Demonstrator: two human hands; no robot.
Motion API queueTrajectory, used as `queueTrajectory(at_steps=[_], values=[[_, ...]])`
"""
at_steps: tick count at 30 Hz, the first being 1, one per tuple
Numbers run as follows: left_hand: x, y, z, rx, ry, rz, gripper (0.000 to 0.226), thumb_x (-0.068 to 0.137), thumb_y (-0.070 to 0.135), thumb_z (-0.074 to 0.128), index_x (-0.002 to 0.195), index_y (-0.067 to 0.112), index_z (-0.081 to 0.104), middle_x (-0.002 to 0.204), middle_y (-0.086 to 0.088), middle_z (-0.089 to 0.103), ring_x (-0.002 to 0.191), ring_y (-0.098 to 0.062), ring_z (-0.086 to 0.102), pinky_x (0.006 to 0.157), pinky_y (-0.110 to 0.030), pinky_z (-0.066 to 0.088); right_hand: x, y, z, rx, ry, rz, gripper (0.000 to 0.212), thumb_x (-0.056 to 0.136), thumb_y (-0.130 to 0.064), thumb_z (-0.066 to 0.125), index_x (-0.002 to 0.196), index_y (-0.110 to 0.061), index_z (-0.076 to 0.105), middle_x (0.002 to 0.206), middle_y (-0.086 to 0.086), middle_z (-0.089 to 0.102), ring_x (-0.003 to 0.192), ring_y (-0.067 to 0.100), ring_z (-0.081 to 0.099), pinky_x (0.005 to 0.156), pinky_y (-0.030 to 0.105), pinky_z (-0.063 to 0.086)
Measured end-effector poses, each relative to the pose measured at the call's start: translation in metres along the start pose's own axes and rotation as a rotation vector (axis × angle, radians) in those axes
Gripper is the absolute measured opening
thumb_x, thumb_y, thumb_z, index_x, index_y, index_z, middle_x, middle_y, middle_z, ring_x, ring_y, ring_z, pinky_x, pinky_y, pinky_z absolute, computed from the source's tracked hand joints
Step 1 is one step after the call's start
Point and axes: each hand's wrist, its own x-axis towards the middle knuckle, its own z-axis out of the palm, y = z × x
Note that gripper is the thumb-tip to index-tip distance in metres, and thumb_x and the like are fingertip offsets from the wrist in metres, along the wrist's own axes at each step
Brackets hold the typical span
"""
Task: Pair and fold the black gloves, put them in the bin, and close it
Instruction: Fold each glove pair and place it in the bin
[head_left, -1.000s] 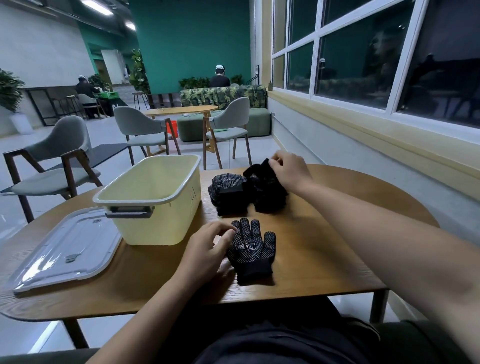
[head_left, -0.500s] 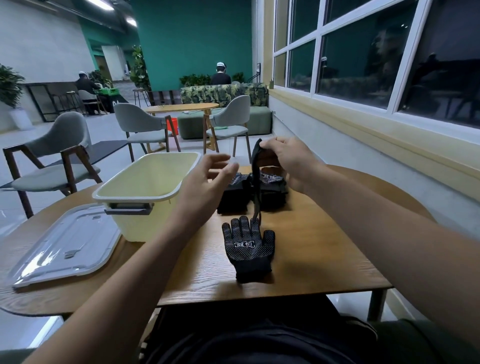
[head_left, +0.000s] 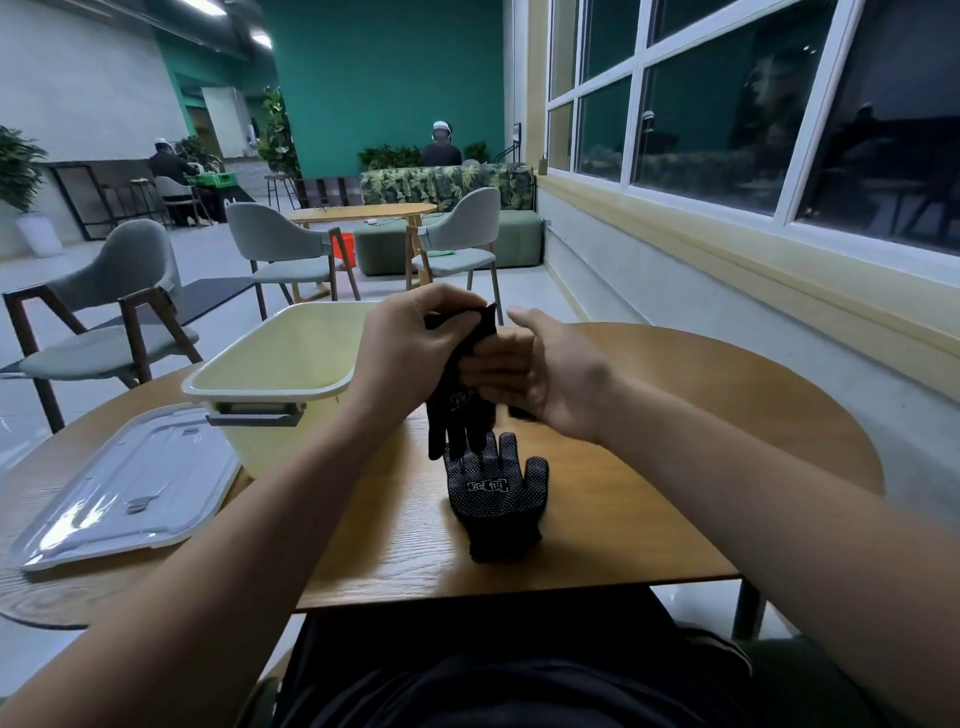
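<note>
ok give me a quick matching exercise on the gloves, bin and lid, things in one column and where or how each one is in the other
1 hanging glove
2 flat glove
3 bin
4 lid

a lies on the table, left of the bin
b gripped at the cuff by the left hand
c stands open, nothing covering it
d lies dotted side up near the table's front edge

Pairs: 1-b, 2-d, 3-c, 4-a

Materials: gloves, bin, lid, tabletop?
Flat glove: black knit fabric, likely, with pale grip dots. Held glove looks alike. Bin: pale yellow opaque plastic, smooth moulded rim, grey handle. Lid: clear glossy plastic, showing glare. Tabletop: wood or wood-look laminate, matte, visible grain.
</note>
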Motion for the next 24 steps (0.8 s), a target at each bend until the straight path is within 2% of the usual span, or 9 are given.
queueTrajectory(at_steps=[3, 5, 9, 12, 15, 16, 18, 21, 24], values=[[-0.003, 0.005, 0.001, 0.006, -0.026, 0.049, 0.015, 0.093, 0.014, 0.077, 0.103, 0.024, 0.082, 0.095, 0.014, 0.078, 0.091, -0.005, 0.073, 0.089, -0.034, 0.059, -0.001, 0.017, -0.005, -0.011, -0.160, 0.138, 0.095, 0.103, -0.075, 0.026, 0.122, 0.006, 0.072, 0.127, 0.025, 0.072, 0.122, 0.036, 0.070, 0.101, 0.042, 0.053], [-0.008, 0.006, 0.001, 0.042, -0.024, 0.119, 0.016, 0.092, 0.014, 0.078, 0.102, 0.025, 0.082, 0.098, 0.014, 0.077, 0.093, -0.006, 0.071, 0.088, -0.031, 0.058, 0.002, 0.025, -0.009, 0.034, -0.222, 0.176, 0.109, 0.096, -0.086, 0.021, 0.131, 0.006, 0.069, 0.135, 0.027, 0.067, 0.130, 0.037, 0.064, 0.107, 0.044, 0.050], [-0.027, 0.000, 0.000, 0.110, -0.031, 0.243, 0.018, 0.090, 0.013, 0.081, 0.102, 0.025, 0.083, 0.098, 0.010, 0.069, 0.086, -0.011, 0.065, 0.076, -0.020, 0.048, 0.013, 0.032, -0.016, 0.215, -0.247, 0.188, 0.108, 0.093, -0.090, 0.022, 0.133, -0.003, 0.070, 0.142, 0.026, 0.062, 0.130, 0.038, 0.063, 0.111, 0.047, 0.048], [-0.047, -0.009, 0.002, 0.124, -0.053, 0.262, 0.019, 0.087, 0.012, 0.085, 0.102, 0.023, 0.082, 0.094, 0.009, 0.067, 0.082, -0.006, 0.063, 0.072, -0.014, 0.042, 0.021, 0.036, -0.019, 0.337, -0.324, 0.188, 0.112, 0.090, -0.092, 0.027, 0.151, -0.002, 0.053, 0.159, 0.024, 0.047, 0.142, 0.033, 0.048, 0.119, 0.048, 0.041], [-0.066, -0.019, 0.006, 0.116, -0.086, 0.258, 0.019, 0.084, 0.013, 0.088, 0.102, 0.021, 0.082, 0.094, 0.011, 0.071, 0.082, -0.002, 0.063, 0.072, -0.009, 0.040, 0.024, 0.041, -0.021, 0.487, -0.380, 0.170, 0.104, 0.093, -0.087, 0.036, 0.141, 0.001, 0.063, 0.146, 0.021, 0.060, 0.137, 0.034, 0.054, 0.113, 0.050, 0.046], [-0.072, -0.023, 0.007, 0.103, -0.101, 0.253, 0.020, 0.084, 0.014, 0.088, 0.102, 0.020, 0.082, 0.095, 0.011, 0.072, 0.083, -0.005, 0.065, 0.072, -0.010, 0.042, 0.024, 0.043, -0.023, 0.508, -0.383, 0.155, 0.100, 0.093, -0.085, 0.040, 0.141, 0.000, 0.063, 0.147, 0.020, 0.060, 0.140, 0.035, 0.053, 0.119, 0.051, 0.041], [-0.084, -0.030, 0.008, 0.090, -0.135, 0.237, 0.020, 0.084, 0.014, 0.088, 0.102, 0.021, 0.081, 0.096, 0.012, 0.074, 0.083, -0.010, 0.067, 0.071, -0.014, 0.044, 0.027, 0.048, -0.027, 0.504, -0.376, 0.131, 0.102, 0.093, -0.083, 0.042, 0.152, 0.000, 0.050, 0.155, 0.021, 0.053, 0.146, 0.035, 0.048, 0.126, 0.050, 0.030], [-0.100, -0.040, 0.013, 0.085, -0.204, 0.192, 0.022, 0.086, 0.010, 0.086, 0.103, 0.024, 0.081, 0.095, 0.015, 0.073, 0.081, -0.009, 0.066, 0.070, -0.012, 0.042, 0.033, 0.060, -0.035, 0.462, -0.315, 0.132, 0.106, 0.095, -0.085, 0.037, 0.154, 0.002, 0.045, 0.156, 0.023, 0.051, 0.145, 0.035, 0.051, 0.125, 0.047, 0.033], [-0.112, -0.046, 0.018, 0.099, -0.264, 0.141, 0.026, 0.086, 0.008, 0.085, 0.102, 0.028, 0.080, 0.095, 0.017, 0.073, 0.079, -0.010, 0.065, 0.069, -0.014, 0.042, 0.039, 0.070, -0.042, 0.437, -0.279, 0.153, 0.104, 0.096, -0.085, 0.036, 0.156, -0.001, 0.045, 0.160, 0.021, 0.046, 0.150, 0.034, 0.043, 0.129, 0.045, 0.025]])
